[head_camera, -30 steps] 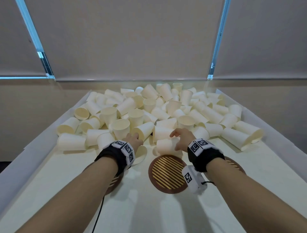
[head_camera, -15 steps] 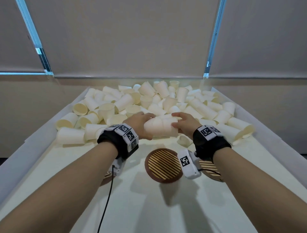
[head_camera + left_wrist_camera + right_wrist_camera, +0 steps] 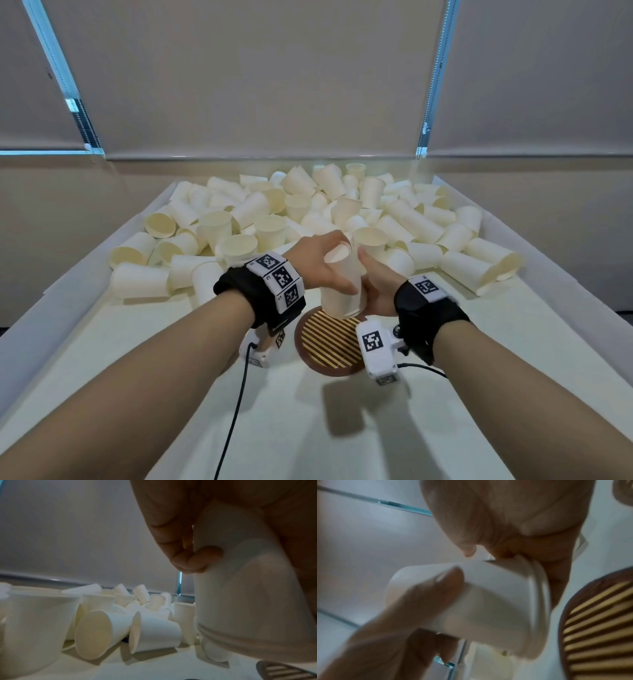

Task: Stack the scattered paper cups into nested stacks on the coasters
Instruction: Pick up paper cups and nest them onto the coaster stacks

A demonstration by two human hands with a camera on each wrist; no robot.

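Note:
A nested pair of cream paper cups (image 3: 342, 298) hangs mouth-down just above the back edge of the round brown coaster with gold stripes (image 3: 329, 346). My left hand (image 3: 318, 265) grips the pair from the left, its thumb across the front. From the right, my right hand (image 3: 375, 284) holds the same pair. In the left wrist view the cups (image 3: 240, 595) show two rims at the bottom, over the coaster's edge (image 3: 283, 670). The right wrist view shows the cups (image 3: 496, 601) tilted beside the coaster (image 3: 599, 628). Whether the rim touches the coaster is hidden.
A big pile of loose cups (image 3: 308, 212) fills the far half of the white table, some lying, some upright. Low white walls (image 3: 68, 274) run along both sides. A black cable (image 3: 236, 404) trails from my left wrist toward the near edge.
The hands lifted two cups off the table, pushed them together sideways, then turned the nested pair mouth-down and brought it back over the middle coaster.

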